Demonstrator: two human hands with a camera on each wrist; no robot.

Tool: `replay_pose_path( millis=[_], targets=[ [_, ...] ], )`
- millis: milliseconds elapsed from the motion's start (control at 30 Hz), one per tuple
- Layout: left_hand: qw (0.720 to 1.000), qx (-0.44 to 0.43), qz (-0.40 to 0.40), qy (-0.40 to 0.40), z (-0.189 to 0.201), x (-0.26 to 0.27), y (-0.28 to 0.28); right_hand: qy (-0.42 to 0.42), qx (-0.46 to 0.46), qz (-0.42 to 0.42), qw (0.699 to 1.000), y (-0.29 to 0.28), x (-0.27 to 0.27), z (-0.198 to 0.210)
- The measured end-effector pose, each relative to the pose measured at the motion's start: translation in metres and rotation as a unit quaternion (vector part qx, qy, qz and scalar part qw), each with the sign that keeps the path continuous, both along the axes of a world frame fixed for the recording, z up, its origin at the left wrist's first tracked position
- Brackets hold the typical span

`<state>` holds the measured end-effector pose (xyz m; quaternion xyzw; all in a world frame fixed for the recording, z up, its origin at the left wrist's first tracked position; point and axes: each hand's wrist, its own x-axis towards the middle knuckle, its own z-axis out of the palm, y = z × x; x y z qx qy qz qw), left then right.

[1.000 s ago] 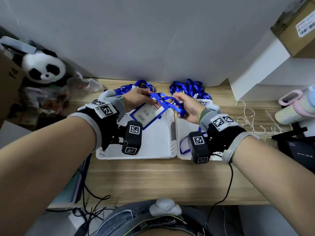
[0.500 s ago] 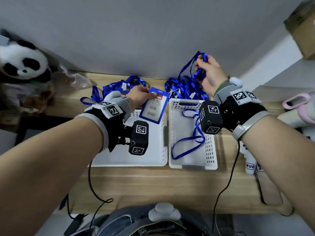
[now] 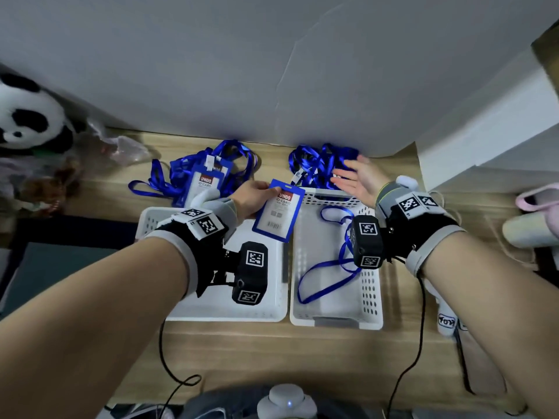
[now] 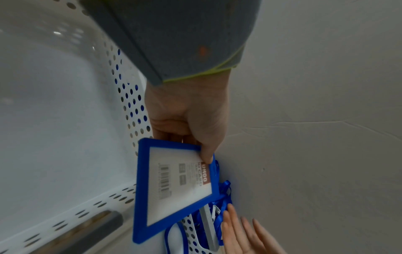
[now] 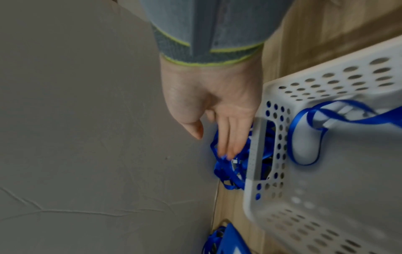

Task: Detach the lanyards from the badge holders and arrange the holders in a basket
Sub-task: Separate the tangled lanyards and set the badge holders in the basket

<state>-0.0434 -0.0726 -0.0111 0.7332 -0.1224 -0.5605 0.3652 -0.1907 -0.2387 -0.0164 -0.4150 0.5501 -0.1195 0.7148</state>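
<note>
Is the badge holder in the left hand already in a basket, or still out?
Out. The left hand pinches the badge holder by its top, tilted above the gap between the two baskets; no lanyard hangs from it.

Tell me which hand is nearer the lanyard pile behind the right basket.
Right. The right hand hovers open, fingers over the lanyard pile. The left hand is off to the pile's left, holding a badge holder.

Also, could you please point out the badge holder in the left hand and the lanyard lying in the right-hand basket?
badge holder (image 3: 276,211): head view, clear front window.
lanyard (image 3: 325,287): head view, lower loop of ribbon.
</note>
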Motion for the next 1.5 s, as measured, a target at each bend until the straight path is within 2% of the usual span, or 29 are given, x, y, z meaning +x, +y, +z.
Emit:
replay_pose_path(
  millis=[67, 233, 333, 467, 533, 700, 900, 1100, 1200, 1267, 1333, 1400, 1500],
  targets=[
    [1.0, 0.002, -0.004, 0.004, 0.0, -0.002, 0.001, -0.004, 0.019, 0.026, 0.999, 0.008, -0.009, 0.005],
    [0.999, 0.008, -0.054, 0.0, 0.0, -0.014, 0.008, 0.085, 0.058, 0.145, 0.984, 0.035, -0.044, -0.004],
    [0.997, 0.009, -0.074, -0.004, 0.0, -0.024, 0.012, 0.138, 0.072, 0.152, 0.976, 0.052, -0.058, -0.013],
    [0.996, 0.017, -0.089, -0.019, -0.002, -0.035, 0.016, 0.191, 0.065, 0.1, 0.974, 0.072, -0.062, -0.026],
    [0.995, 0.023, -0.094, -0.02, -0.004, -0.039, 0.019, 0.211, 0.064, 0.102, 0.97, 0.082, -0.062, -0.033],
    [0.994, 0.041, -0.099, -0.027, -0.005, -0.047, 0.025, 0.249, 0.041, 0.141, 0.957, 0.097, -0.057, -0.041],
    [0.996, 0.042, -0.077, -0.03, -0.006, -0.048, 0.032, 0.247, 0.04, 0.249, 0.936, 0.106, -0.057, -0.039],
    [0.996, 0.049, -0.07, -0.034, -0.005, -0.044, 0.036, 0.262, -0.006, 0.14, 0.955, 0.096, -0.058, -0.037],
    [0.996, 0.049, -0.067, -0.038, -0.004, -0.041, 0.038, 0.262, -0.027, 0.123, 0.957, 0.093, -0.057, -0.039],
    [0.996, 0.051, -0.063, -0.037, -0.003, -0.04, 0.038, 0.255, -0.059, 0.155, 0.953, 0.093, -0.055, -0.04],
    [0.996, 0.052, -0.057, -0.035, -0.003, -0.039, 0.039, 0.269, -0.076, 0.243, 0.929, 0.097, -0.048, -0.041],
    [0.997, 0.052, -0.054, -0.035, -0.004, -0.039, 0.04, 0.297, -0.089, 0.325, 0.894, 0.102, -0.042, -0.047],
    [0.997, 0.052, -0.05, -0.031, -0.005, -0.038, 0.043, 0.356, -0.117, 0.388, 0.842, 0.107, -0.034, -0.057]
  ],
)
